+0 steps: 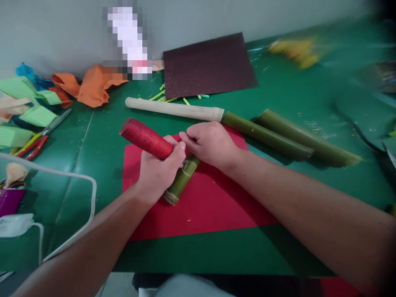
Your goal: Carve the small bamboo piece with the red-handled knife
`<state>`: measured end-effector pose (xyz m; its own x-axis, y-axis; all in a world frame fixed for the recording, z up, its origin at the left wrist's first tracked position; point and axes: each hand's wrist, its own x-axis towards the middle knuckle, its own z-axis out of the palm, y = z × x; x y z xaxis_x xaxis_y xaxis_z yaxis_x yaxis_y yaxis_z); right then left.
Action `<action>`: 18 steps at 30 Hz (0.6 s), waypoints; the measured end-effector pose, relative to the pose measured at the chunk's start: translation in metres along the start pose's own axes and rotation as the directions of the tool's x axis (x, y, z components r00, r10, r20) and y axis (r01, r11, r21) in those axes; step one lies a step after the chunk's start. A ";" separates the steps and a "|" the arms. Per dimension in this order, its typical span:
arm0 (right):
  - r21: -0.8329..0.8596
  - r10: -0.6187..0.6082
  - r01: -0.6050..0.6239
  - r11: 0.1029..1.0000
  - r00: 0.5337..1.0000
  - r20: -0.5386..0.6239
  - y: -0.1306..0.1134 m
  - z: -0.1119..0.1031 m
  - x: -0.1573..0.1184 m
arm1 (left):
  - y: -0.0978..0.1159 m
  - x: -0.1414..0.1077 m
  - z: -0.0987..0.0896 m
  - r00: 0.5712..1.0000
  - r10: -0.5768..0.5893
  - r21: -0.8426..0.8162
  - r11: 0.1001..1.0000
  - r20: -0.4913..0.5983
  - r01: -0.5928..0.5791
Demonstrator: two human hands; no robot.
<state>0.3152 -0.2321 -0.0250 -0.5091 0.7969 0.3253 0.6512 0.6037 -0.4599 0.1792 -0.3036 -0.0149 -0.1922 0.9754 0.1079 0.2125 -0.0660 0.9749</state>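
Paper (198,218), flat and red, lies under both hands. Over its upper left, the left hand (159,171) clasps a red cylinder (144,136), dark-streaked and blunt-ended. Beneath, on the paper, slants green bamboo (183,179), glossy, pale-patched, ringed at its near end. Fingers cover the cylinder's lower end; the curled right hand (213,142) hides the bamboo's far end, its own contents impossible to tell.

Over the red sheet (213,206), the left hand (159,171) is held closed, thumb uppermost. Near the sheet's far edge, the right hand (213,144) is curled, knuckles raised. The sheet's sides are crossed by the bare left forearm (105,227) and right forearm (297,194).
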 end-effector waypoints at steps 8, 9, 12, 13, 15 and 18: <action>-0.002 -0.001 0.001 1.000 1.000 0.001 0.000 0.002 0.001 | 0.000 0.001 -0.001 0.997 -0.071 0.011 0.997 -0.003 0.071; 0.003 -0.001 0.001 1.000 1.000 -0.002 0.000 0.002 0.001 | 0.000 0.002 -0.001 0.997 -0.076 0.011 0.997 -0.008 0.076; 0.015 -0.008 0.008 1.000 1.000 -0.012 0.000 0.001 0.000 | 0.002 0.002 0.000 0.994 -0.109 -0.005 0.994 -0.021 0.109; 0.019 -0.011 0.012 1.000 1.000 -0.015 0.000 0.001 0.000 | 0.003 0.003 0.001 0.993 -0.118 -0.014 0.993 -0.021 0.117; 0.022 -0.018 0.018 1.000 1.000 -0.021 0.001 0.002 -0.001 | 0.003 0.003 0.001 0.993 -0.119 -0.025 0.993 -0.015 0.119; 0.016 -0.021 0.021 1.000 1.000 -0.022 0.002 0.002 -0.001 | 0.003 0.003 0.001 0.994 -0.106 -0.023 0.994 0.000 0.106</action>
<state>0.3157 -0.2317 -0.0279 -0.5099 0.7843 0.3533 0.6309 0.6202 -0.4662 0.1804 -0.3004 -0.0117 -0.2137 0.9769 0.0038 0.1685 0.0330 0.9852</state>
